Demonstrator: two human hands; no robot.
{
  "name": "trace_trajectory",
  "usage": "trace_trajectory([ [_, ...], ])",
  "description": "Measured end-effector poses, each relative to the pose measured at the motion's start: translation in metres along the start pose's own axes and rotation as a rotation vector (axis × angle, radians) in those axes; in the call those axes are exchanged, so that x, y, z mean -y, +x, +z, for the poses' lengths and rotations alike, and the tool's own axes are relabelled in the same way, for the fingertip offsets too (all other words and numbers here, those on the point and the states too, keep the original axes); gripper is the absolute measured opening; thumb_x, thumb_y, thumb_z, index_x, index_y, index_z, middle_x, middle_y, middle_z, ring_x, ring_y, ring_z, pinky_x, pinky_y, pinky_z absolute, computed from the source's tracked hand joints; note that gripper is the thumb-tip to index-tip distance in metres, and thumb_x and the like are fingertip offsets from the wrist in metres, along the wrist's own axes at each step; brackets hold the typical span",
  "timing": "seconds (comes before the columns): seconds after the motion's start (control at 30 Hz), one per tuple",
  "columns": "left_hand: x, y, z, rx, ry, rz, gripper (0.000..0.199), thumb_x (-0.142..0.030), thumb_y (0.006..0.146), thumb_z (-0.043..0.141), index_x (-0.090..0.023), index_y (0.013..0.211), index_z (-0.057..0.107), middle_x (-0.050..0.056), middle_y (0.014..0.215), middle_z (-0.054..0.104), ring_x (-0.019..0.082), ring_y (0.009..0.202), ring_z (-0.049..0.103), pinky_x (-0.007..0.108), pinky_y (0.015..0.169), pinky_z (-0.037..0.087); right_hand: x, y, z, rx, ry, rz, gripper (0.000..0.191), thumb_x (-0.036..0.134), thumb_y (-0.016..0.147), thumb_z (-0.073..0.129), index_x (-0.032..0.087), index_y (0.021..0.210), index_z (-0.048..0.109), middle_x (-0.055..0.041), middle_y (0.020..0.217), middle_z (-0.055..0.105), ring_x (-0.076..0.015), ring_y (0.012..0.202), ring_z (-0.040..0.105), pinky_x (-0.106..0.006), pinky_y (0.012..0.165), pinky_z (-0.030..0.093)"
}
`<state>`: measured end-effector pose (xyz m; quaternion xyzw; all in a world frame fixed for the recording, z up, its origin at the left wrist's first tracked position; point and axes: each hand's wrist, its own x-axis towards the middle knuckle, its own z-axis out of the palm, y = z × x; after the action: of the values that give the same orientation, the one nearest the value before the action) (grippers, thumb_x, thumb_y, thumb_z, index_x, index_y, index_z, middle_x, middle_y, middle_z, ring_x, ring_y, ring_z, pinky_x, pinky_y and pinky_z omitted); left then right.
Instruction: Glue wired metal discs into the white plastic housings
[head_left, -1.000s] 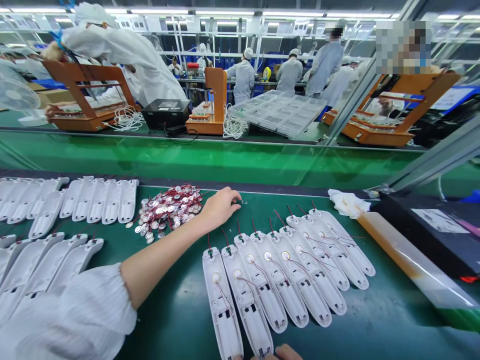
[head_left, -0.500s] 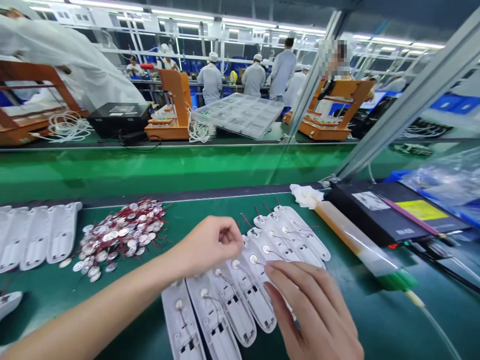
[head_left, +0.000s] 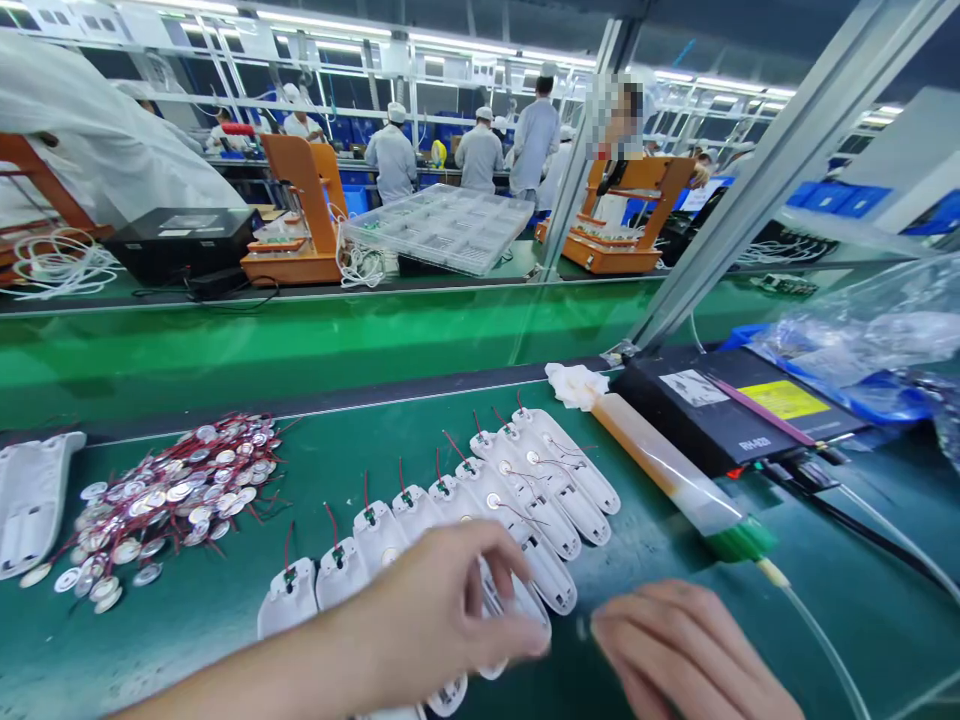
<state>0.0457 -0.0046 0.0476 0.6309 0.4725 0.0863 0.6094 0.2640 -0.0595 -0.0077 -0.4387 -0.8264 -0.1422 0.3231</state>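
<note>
My left hand (head_left: 457, 610) hangs over a row of white plastic housings (head_left: 581, 460), fingers curled and a gap showing between thumb and forefinger. Several of the housings lie side by side, hollow side up, with round metal discs on thin wires inside. Red wires stick up from small green boards at their upper ends. To the right of the row is my right hand (head_left: 682, 650), blurred, its fingers drawn together. A faint pale speck shows at its fingertips, too smeared to name. My left forearm covers the lower part of the nearer housings.
A pile of wired metal discs (head_left: 187, 490) lies at left, beside more white housings (head_left: 37, 500). On the right are a glue syringe (head_left: 667, 470) with a hose, a white tissue (head_left: 576, 385) and a black control box (head_left: 720, 400). Co-workers stand behind the green partition (head_left: 300, 340).
My view has turned right, so the bench has slid left in the picture. My left hand has come down toward the near ends of the housings. My right hand has moved off them, nearer to me.
</note>
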Motion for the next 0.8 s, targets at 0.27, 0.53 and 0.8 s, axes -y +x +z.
trace_trajectory([
  [0.27,0.005,0.022,-0.046,-0.345,0.014,0.149,0.023,-0.04,0.073,0.055,-0.018,0.073,0.059,0.0,0.065,0.059,0.012,0.058,0.05,0.022,0.052,0.037,-0.011,-0.01,0.011,0.074,0.098,-0.092,0.035,0.013,0.091,0.03,0.019,0.083,0.063,-0.0027,0.081,0.061,-0.0146,0.079,0.05,-0.033,0.081,0.036],
  [0.53,0.008,0.02,-0.051,-0.399,-0.053,0.127,0.028,-0.044,0.072,0.057,-0.016,0.077,0.058,0.001,0.063,0.061,0.01,0.051,0.049,0.02,0.046,0.037,-0.01,-0.01,0.015,0.136,0.095,-0.149,0.036,0.013,0.091,0.026,0.017,0.086,0.062,-0.0027,0.084,0.06,-0.015,0.08,0.049,-0.033,0.084,0.034],
  [0.8,0.008,0.017,-0.052,-0.396,-0.085,0.152,0.029,-0.045,0.072,0.058,-0.017,0.076,0.059,0.0,0.061,0.059,0.01,0.051,0.048,0.021,0.047,0.037,-0.008,-0.005,0.013,0.131,0.031,-0.193,0.04,0.009,0.09,0.024,0.015,0.087,0.063,-0.0028,0.081,0.063,-0.0158,0.078,0.051,-0.035,0.083,0.035],
])
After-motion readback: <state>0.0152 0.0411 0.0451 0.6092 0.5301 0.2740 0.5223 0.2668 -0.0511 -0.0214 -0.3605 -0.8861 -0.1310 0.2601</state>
